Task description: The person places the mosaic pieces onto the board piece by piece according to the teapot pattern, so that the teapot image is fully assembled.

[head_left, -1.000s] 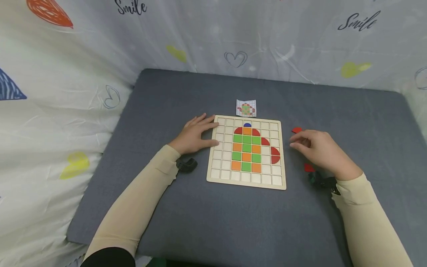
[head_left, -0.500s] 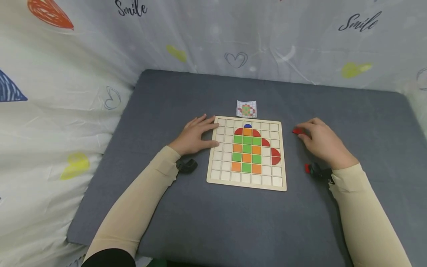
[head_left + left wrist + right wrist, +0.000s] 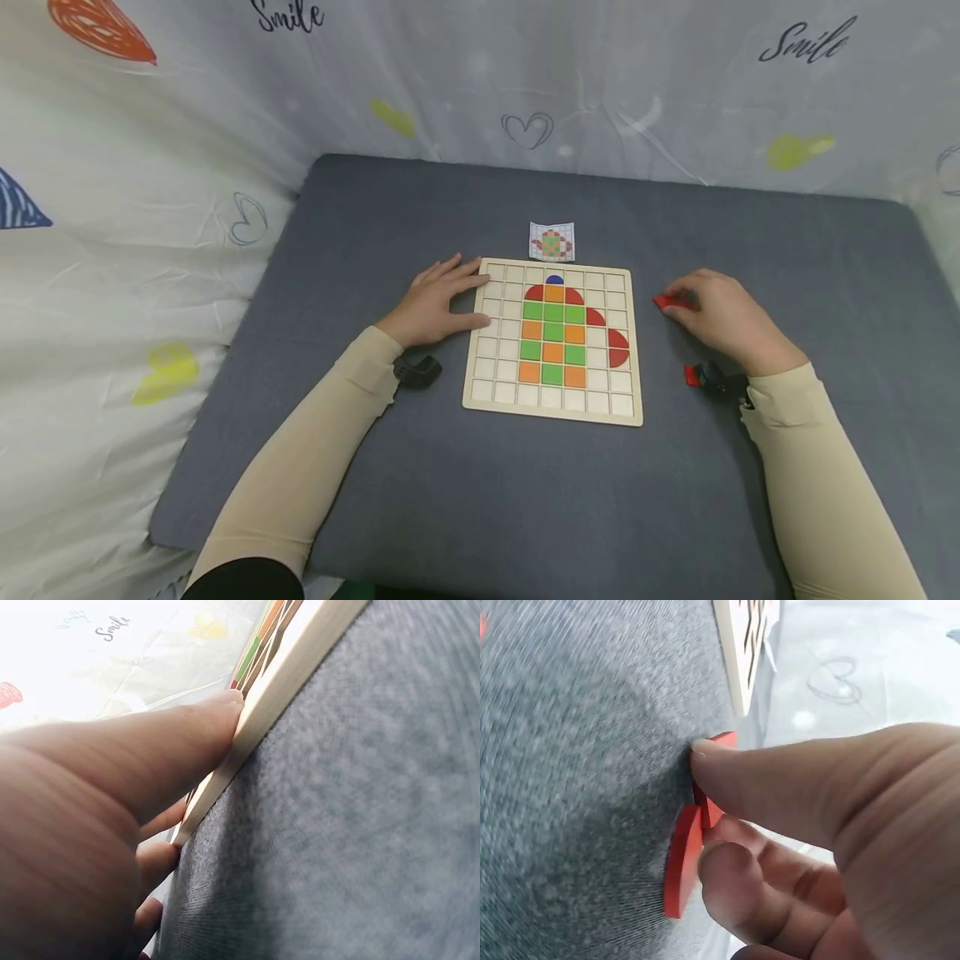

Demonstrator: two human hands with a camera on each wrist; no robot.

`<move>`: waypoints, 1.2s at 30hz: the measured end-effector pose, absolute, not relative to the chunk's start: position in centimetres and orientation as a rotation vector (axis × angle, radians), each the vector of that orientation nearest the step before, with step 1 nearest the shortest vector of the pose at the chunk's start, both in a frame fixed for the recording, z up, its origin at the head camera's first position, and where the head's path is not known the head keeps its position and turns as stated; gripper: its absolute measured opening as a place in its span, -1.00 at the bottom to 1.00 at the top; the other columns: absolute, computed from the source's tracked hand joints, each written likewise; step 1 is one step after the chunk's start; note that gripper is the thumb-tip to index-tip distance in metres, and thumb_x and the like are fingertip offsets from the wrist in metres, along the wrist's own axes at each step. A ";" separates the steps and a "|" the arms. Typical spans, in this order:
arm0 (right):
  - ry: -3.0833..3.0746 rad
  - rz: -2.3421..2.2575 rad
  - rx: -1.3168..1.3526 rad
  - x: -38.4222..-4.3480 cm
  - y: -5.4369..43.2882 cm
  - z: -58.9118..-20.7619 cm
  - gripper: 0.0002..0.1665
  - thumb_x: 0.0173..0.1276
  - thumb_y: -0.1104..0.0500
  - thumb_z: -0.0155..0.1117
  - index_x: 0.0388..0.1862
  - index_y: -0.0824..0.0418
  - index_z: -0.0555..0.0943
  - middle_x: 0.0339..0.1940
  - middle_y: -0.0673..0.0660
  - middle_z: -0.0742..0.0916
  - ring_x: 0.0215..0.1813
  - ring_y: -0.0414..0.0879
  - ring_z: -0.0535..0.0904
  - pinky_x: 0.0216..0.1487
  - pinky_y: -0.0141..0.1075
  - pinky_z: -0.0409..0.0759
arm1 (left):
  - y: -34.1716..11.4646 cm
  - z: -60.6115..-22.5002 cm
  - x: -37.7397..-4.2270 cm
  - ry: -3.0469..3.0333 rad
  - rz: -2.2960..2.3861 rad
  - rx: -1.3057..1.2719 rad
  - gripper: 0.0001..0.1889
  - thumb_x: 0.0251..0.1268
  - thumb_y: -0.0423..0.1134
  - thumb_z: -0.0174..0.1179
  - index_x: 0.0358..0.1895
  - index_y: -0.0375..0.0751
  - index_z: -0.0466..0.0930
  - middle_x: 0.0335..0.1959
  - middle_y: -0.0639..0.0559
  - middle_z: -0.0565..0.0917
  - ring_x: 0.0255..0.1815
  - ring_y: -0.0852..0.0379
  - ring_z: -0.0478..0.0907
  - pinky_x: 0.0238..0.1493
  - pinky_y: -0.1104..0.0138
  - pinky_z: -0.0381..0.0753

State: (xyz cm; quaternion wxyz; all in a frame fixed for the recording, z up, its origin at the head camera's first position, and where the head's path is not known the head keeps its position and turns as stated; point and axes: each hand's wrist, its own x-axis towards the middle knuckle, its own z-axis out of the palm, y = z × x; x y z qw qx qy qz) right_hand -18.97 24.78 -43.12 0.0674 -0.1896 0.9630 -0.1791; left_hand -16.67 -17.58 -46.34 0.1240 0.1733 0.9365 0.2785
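My left hand lies with fingers spread along the left edge of a wooden grid board, thumb and fingertips on its rim. In the left wrist view the thumb presses on the pale board edge. Green, orange, red and blue pieces fill the middle squares of the board. To the right of the board, my right hand pinches a red puzzle piece low over the cloth, thumb on top. A second red piece with a curved side leans right beside it, close to the fingertips.
A small picture card with a matching coloured pattern lies behind the board. Another red piece shows on the grey cloth table beside the right wrist's camera. A white printed curtain hangs at the back and left.
My right hand has moved from beside the board to the red pieces, then slightly towards me with a red puzzle piece pinched. My left hand stays on the board's edge.
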 end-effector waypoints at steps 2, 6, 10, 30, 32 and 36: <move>2.901 -0.563 -0.556 -18.8 24.6 -43.0 -0.73 0.40 0.25 0.47 -0.03 0.41 0.73 -0.17 0.35 0.73 -0.18 0.18 0.60 -0.17 0.07 0.59 | -17.6 -46.3 -16.7 2.732 0.812 0.507 -0.17 0.40 0.23 0.35 0.64 0.06 0.31 0.74 0.10 0.08 0.78 0.03 -0.22 0.74 -0.01 -0.34; 2.896 -0.614 -0.529 -18.3 24.2 -42.6 -0.87 0.38 0.24 0.48 -0.17 0.27 0.74 -0.37 0.16 0.73 -0.35 0.00 0.56 -0.31 -0.13 0.51 | -17.7 -46.4 -16.7 2.735 0.811 0.505 -0.18 0.40 0.23 0.35 0.64 0.06 0.32 0.74 0.10 0.09 0.78 0.03 -0.22 0.74 -0.02 -0.34; 2.895 -0.659 -0.564 -17.4 23.7 -42.0 -0.95 0.38 0.25 0.46 -0.22 0.22 0.76 -0.42 0.07 0.74 -0.41 -0.07 0.56 -0.34 -0.20 0.53 | -17.8 -46.4 -16.6 2.736 0.813 0.502 -0.18 0.40 0.22 0.35 0.64 0.05 0.32 0.73 0.09 0.09 0.78 0.03 -0.22 0.74 -0.01 -0.34; 2.629 -0.798 -0.935 -13.2 19.5 -40.4 -0.82 0.25 0.33 0.59 -0.30 0.05 0.80 -0.32 -0.11 0.75 -0.42 -0.23 0.46 -0.44 -0.37 0.48 | -17.5 -46.3 -16.8 2.732 0.807 0.504 -0.18 0.41 0.22 0.35 0.64 0.06 0.32 0.73 0.08 0.09 0.78 0.03 -0.21 0.74 0.01 -0.35; 2.589 -0.779 -0.962 -13.1 19.1 -40.5 -0.80 0.24 0.34 0.58 -0.33 0.03 0.80 -0.33 -0.12 0.73 -0.40 -0.23 0.47 -0.41 -0.37 0.50 | -17.5 -46.3 -16.7 2.730 0.809 0.503 -0.18 0.41 0.22 0.35 0.64 0.05 0.32 0.73 0.08 0.09 0.78 0.03 -0.21 0.74 0.01 -0.35; 2.547 -0.729 -0.972 -12.8 18.5 -40.8 -0.76 0.22 0.35 0.58 -0.40 -0.01 0.79 -0.38 -0.17 0.69 -0.39 -0.24 0.50 -0.39 -0.38 0.54 | -17.6 -46.3 -16.7 2.727 0.813 0.503 -0.18 0.40 0.22 0.35 0.64 0.05 0.32 0.74 0.08 0.09 0.78 0.03 -0.21 0.74 0.00 -0.35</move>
